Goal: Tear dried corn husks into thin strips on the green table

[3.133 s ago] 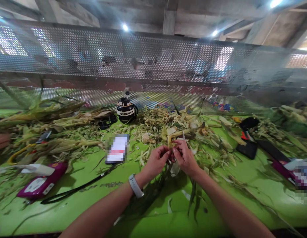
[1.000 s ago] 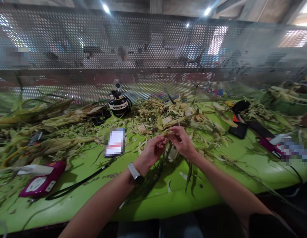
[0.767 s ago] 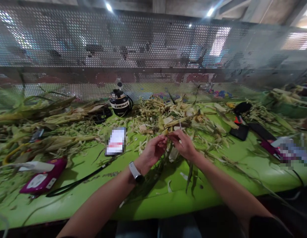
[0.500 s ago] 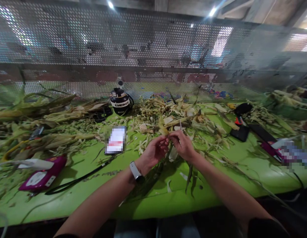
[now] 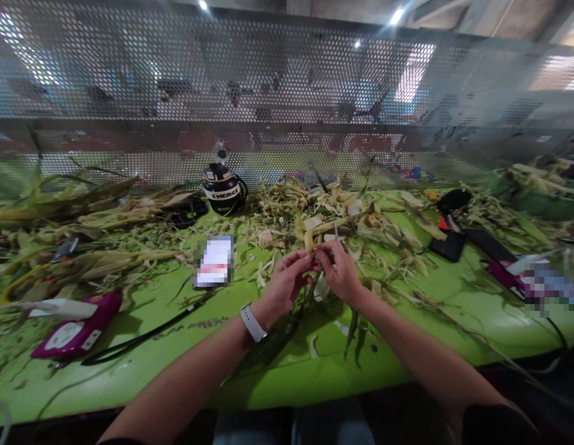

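Note:
My left hand [image 5: 289,281] and my right hand [image 5: 340,272] meet over the middle of the green table [image 5: 351,383]. Both pinch a folded, yellowish corn husk strip [image 5: 309,238], whose upper end sticks up above the fingertips. Its lower part is hidden by my fingers. A light-banded watch [image 5: 253,322] is on my left wrist. Just beyond the hands lies a heap of torn husk pieces [image 5: 333,207]. A dark green leaf strip [image 5: 351,334] hangs below my right hand.
A black "ENERGY" jug [image 5: 222,193] stands at the back by the perforated metal screen [image 5: 277,93]. Left are a phone [image 5: 215,261], a magenta power box [image 5: 78,327] and husk bundles [image 5: 124,207]. Right are a black phone [image 5: 448,245] and a green basket [image 5: 513,198] of husks.
The fingers have shifted slightly along the husk strip, and my left wrist has turned so the watch face no longer shows. Both hands stay together in the same place.

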`<state>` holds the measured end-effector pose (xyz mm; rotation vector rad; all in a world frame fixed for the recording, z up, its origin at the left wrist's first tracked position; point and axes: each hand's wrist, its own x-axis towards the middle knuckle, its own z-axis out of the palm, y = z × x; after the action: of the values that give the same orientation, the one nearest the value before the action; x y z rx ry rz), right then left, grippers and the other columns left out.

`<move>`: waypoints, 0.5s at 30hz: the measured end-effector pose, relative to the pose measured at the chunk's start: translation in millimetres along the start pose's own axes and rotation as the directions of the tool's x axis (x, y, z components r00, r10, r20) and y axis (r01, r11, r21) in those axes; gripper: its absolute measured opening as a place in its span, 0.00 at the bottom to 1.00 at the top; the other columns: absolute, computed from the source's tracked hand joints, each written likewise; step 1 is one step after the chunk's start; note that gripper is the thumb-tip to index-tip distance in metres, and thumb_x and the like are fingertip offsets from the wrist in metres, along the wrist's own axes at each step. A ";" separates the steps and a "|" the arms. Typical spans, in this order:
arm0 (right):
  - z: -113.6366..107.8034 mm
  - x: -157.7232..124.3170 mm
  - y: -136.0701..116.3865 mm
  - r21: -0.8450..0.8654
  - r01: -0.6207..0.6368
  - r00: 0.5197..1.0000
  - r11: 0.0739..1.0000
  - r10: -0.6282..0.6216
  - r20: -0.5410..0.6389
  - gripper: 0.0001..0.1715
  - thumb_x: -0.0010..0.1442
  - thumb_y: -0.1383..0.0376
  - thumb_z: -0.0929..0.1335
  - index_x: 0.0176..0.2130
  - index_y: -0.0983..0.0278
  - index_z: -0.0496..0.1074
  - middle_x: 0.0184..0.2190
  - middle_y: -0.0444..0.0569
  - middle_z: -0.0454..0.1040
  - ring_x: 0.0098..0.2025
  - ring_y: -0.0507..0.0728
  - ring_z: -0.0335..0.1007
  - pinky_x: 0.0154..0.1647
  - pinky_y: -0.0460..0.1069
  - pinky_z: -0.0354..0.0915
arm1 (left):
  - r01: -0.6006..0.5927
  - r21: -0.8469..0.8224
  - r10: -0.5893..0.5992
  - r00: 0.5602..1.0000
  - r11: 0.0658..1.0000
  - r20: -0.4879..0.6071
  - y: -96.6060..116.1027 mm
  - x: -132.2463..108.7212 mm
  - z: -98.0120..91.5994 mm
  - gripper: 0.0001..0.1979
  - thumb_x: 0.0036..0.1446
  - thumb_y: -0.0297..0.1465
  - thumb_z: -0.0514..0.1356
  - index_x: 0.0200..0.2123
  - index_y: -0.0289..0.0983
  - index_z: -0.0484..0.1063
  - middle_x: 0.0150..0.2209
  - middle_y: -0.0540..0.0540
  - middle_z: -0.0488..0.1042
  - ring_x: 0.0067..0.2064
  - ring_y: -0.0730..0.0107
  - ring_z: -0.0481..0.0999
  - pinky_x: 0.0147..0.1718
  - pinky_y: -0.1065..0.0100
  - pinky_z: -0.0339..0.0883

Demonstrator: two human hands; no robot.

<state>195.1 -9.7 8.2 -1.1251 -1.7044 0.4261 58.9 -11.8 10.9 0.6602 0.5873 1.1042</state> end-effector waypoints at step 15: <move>-2.3 7.3 0.0 0.277 -0.093 0.996 0.956 0.086 0.036 0.11 0.58 0.58 0.65 0.36 0.62 0.62 0.27 0.43 0.68 0.27 0.51 0.65 0.27 0.46 0.62 | -0.087 0.141 0.090 0.996 0.986 -0.016 5.9 -1.1 3.0 0.12 0.41 0.33 0.68 0.28 0.35 0.71 0.22 0.52 0.73 0.24 0.76 0.72 0.21 0.77 0.60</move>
<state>196.7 -4.1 13.2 -0.9954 -1.5599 0.7155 57.1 -11.5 17.4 0.8024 0.6645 1.1615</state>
